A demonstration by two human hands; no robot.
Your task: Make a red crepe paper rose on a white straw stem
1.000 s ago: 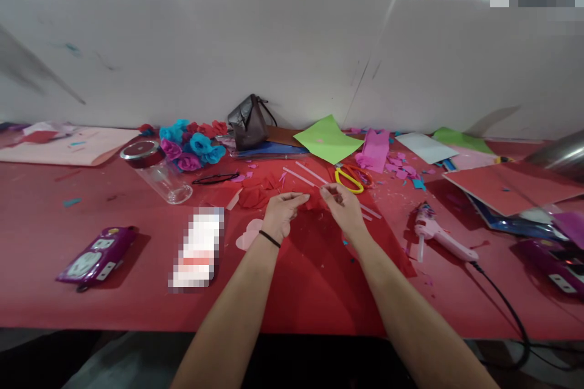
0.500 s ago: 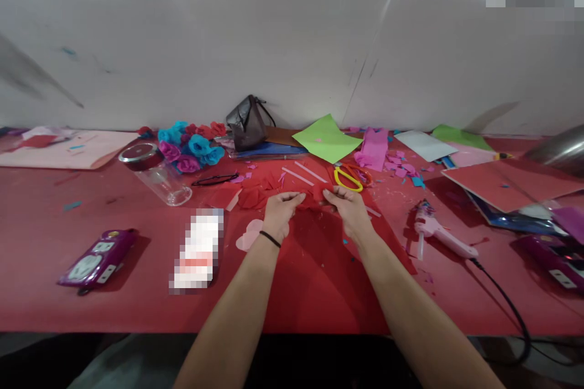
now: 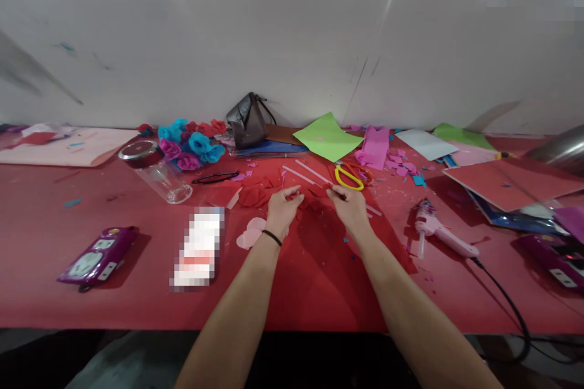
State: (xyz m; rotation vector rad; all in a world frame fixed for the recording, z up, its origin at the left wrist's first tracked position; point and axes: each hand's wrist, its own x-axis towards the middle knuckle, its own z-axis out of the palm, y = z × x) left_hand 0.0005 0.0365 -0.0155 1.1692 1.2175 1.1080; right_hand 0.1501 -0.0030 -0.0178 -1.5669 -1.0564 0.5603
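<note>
Crinkled, thin red paper (image 3: 316,193) sits between the hands, over a smooth red sheet (image 3: 319,279). The right hand (image 3: 350,206) pinches it at fingertip; the left hand (image 3: 283,209) has narrowed fingers, their grip unclear. Slim translucent sticks (image 3: 298,175) and loop-handled scissors (image 3: 337,177) lie just beyond.

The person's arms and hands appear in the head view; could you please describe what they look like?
The left hand is ungloved, with a thin dark band around its wrist. The right hand is ungloved too, with no band visible at its wrist. No sleeves show on either forearm.
</note>
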